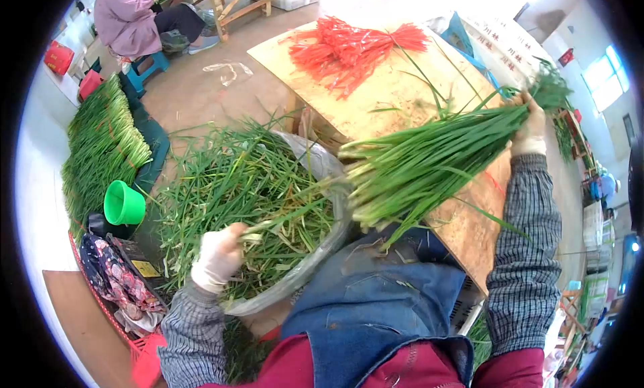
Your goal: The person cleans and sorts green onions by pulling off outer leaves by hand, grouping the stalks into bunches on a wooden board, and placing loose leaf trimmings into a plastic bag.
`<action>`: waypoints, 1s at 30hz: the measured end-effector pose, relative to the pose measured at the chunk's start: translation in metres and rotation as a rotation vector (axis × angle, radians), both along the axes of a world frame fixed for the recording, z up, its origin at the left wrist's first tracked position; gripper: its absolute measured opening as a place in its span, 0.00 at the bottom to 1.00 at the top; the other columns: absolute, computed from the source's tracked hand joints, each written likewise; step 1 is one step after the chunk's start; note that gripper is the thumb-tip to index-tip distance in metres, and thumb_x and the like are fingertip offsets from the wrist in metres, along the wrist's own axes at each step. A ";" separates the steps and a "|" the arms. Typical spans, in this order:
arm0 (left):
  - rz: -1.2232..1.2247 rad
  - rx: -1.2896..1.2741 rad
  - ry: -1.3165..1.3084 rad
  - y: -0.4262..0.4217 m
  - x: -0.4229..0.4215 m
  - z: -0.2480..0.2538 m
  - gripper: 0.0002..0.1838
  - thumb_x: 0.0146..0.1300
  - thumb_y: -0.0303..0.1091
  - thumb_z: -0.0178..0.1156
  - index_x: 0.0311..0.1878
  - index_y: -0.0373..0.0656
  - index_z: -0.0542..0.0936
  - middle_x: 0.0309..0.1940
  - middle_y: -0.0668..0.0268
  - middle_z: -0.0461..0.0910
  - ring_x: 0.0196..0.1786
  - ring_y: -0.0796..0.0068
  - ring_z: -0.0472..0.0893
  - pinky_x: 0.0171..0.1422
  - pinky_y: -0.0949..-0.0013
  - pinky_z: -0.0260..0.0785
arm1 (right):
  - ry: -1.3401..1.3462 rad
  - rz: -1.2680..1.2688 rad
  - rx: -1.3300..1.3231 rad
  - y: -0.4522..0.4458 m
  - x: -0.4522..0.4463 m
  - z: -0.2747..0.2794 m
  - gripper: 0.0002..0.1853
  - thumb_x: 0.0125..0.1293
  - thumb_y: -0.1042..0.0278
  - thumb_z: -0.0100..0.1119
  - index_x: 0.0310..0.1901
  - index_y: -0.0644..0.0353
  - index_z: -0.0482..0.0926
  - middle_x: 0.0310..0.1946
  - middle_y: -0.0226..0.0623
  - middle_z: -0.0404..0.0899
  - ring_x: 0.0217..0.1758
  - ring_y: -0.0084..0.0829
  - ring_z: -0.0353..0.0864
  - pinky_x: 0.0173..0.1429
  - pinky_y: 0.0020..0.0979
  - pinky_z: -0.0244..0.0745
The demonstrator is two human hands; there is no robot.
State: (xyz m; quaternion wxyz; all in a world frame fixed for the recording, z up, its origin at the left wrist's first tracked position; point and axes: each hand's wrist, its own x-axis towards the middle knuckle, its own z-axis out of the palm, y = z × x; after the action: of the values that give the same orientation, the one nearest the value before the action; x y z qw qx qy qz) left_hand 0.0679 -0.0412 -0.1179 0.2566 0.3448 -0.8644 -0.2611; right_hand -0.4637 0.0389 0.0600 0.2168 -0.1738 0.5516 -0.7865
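Observation:
My right hand [530, 123], in a pale glove, is closed round the leafy end of a large bunch of long green stalks [436, 160]. The bunch slants over the wooden table's near edge, its pale ends pointing left toward my lap. My left hand [221, 254], also gloved, is closed on a few loose stalks [268, 228] above a big heap of loose leaves [235, 187]. That heap lies in a clear plastic bag [295, 274] beside my knees.
Red plastic ties [355, 49] lie on the wooden table [322, 106]. At the left are stacked green bundles [104, 140], a green bucket [124, 203] and a basket of cloth items [117, 274]. A person [134, 22] sits on a blue stool [146, 67] at the upper left.

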 end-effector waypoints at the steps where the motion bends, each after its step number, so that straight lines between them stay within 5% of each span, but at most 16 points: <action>1: 0.096 0.054 -0.226 -0.002 0.015 -0.005 0.10 0.49 0.21 0.57 0.36 0.43 0.79 0.18 0.58 0.77 0.22 0.58 0.79 0.26 0.64 0.70 | 0.072 -0.009 -0.040 0.014 0.001 0.002 0.09 0.65 0.63 0.50 0.31 0.60 0.73 0.26 0.33 0.76 0.26 0.32 0.76 0.32 0.34 0.75; 2: 0.133 -0.049 -0.486 -0.010 0.035 -0.036 0.08 0.51 0.27 0.59 0.36 0.44 0.80 0.20 0.59 0.78 0.25 0.58 0.79 0.31 0.62 0.72 | 0.003 -0.055 -0.036 0.025 0.002 0.007 0.10 0.65 0.63 0.50 0.28 0.57 0.70 0.23 0.29 0.71 0.25 0.29 0.72 0.34 0.32 0.71; 4: 0.051 0.002 -0.953 -0.018 0.032 -0.032 0.10 0.51 0.31 0.61 0.39 0.43 0.79 0.31 0.59 0.80 0.37 0.61 0.80 0.43 0.61 0.71 | -0.073 0.402 -0.327 0.051 -0.012 0.008 0.13 0.65 0.64 0.50 0.23 0.55 0.65 0.19 0.28 0.62 0.24 0.27 0.65 0.38 0.32 0.68; 6: 0.041 -0.153 -0.774 -0.018 -0.008 0.004 0.18 0.50 0.32 0.61 0.47 0.42 0.76 0.44 0.56 0.76 0.51 0.59 0.74 0.55 0.59 0.65 | -0.015 0.523 -0.380 0.059 0.005 0.017 0.14 0.66 0.63 0.48 0.24 0.54 0.62 0.18 0.25 0.56 0.24 0.23 0.59 0.40 0.30 0.63; 8: -0.097 -0.176 -0.306 -0.040 -0.064 0.036 0.23 0.51 0.31 0.61 0.53 0.42 0.73 0.48 0.56 0.74 0.55 0.59 0.71 0.59 0.59 0.61 | 0.034 0.663 -0.424 0.062 0.013 0.024 0.13 0.66 0.62 0.47 0.25 0.54 0.63 0.18 0.24 0.56 0.23 0.22 0.58 0.41 0.30 0.63; 10: -0.144 -0.419 -0.001 -0.056 -0.136 0.074 0.18 0.50 0.32 0.61 0.47 0.40 0.76 0.44 0.58 0.76 0.50 0.58 0.74 0.57 0.59 0.63 | 0.131 0.724 -0.399 0.065 0.020 0.031 0.14 0.67 0.61 0.46 0.25 0.54 0.62 0.17 0.24 0.55 0.23 0.22 0.57 0.42 0.29 0.63; 12: -0.254 -0.398 0.136 -0.069 -0.212 0.098 0.18 0.51 0.31 0.61 0.47 0.41 0.78 0.47 0.55 0.76 0.51 0.56 0.74 0.55 0.59 0.65 | 0.192 0.701 -0.387 0.069 0.030 0.035 0.14 0.67 0.61 0.46 0.24 0.53 0.61 0.17 0.23 0.55 0.23 0.22 0.58 0.42 0.29 0.63; 16: -0.339 -0.330 -0.013 -0.076 -0.365 0.109 0.26 0.56 0.50 0.58 0.56 0.48 0.74 0.60 0.52 0.66 0.61 0.50 0.66 0.61 0.49 0.60 | 0.254 0.635 -0.380 0.077 0.031 0.033 0.14 0.66 0.60 0.48 0.24 0.54 0.61 0.16 0.24 0.56 0.22 0.23 0.59 0.42 0.31 0.66; 19: -0.291 -0.126 -0.327 -0.076 -0.438 0.116 0.40 0.51 0.63 0.56 0.66 0.56 0.63 0.69 0.53 0.50 0.71 0.45 0.47 0.64 0.30 0.44 | 0.211 0.618 -0.423 0.082 0.023 0.025 0.14 0.66 0.60 0.49 0.24 0.54 0.62 0.17 0.25 0.58 0.22 0.23 0.60 0.41 0.32 0.67; 22: -0.318 0.012 -0.416 -0.072 -0.473 0.100 0.40 0.52 0.63 0.55 0.67 0.57 0.61 0.70 0.53 0.48 0.71 0.45 0.46 0.63 0.29 0.44 | 0.169 0.579 -0.438 0.085 0.018 0.018 0.14 0.66 0.60 0.47 0.25 0.54 0.63 0.17 0.24 0.58 0.23 0.23 0.60 0.42 0.32 0.65; 23: -0.368 -0.106 -0.557 -0.068 -0.480 0.094 0.39 0.51 0.61 0.57 0.65 0.53 0.64 0.68 0.55 0.53 0.70 0.48 0.51 0.64 0.35 0.49 | 0.146 0.559 -0.436 0.085 0.017 0.017 0.13 0.67 0.60 0.47 0.25 0.54 0.63 0.17 0.24 0.58 0.23 0.23 0.60 0.42 0.32 0.64; 26: -0.647 -0.233 -0.439 -0.058 -0.467 0.076 0.35 0.50 0.55 0.59 0.61 0.49 0.68 0.62 0.58 0.64 0.65 0.53 0.61 0.62 0.47 0.59 | 0.097 0.509 -0.428 0.080 0.013 0.011 0.14 0.66 0.60 0.47 0.24 0.53 0.61 0.17 0.23 0.55 0.23 0.22 0.58 0.43 0.30 0.60; 28: -0.763 -0.359 -0.175 -0.060 -0.426 0.039 0.20 0.56 0.38 0.57 0.53 0.45 0.75 0.49 0.58 0.75 0.51 0.56 0.74 0.53 0.60 0.69 | -0.061 0.460 -0.445 0.073 0.014 0.009 0.15 0.66 0.60 0.48 0.23 0.52 0.59 0.17 0.23 0.53 0.23 0.22 0.56 0.42 0.29 0.60; 30: -0.838 -0.383 -0.118 -0.059 -0.358 0.035 0.17 0.53 0.31 0.57 0.48 0.42 0.76 0.48 0.56 0.75 0.52 0.55 0.74 0.51 0.61 0.72 | -0.105 0.497 -0.472 0.059 0.019 0.007 0.15 0.65 0.62 0.49 0.22 0.54 0.61 0.16 0.24 0.54 0.23 0.23 0.58 0.41 0.29 0.62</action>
State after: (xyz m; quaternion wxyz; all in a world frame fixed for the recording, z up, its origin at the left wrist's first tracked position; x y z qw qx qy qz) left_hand -0.2905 -0.1000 -0.0828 0.1384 -0.0737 -0.9749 -0.1580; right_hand -0.4446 0.0984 0.0669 0.3837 -0.3077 0.2833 -0.8233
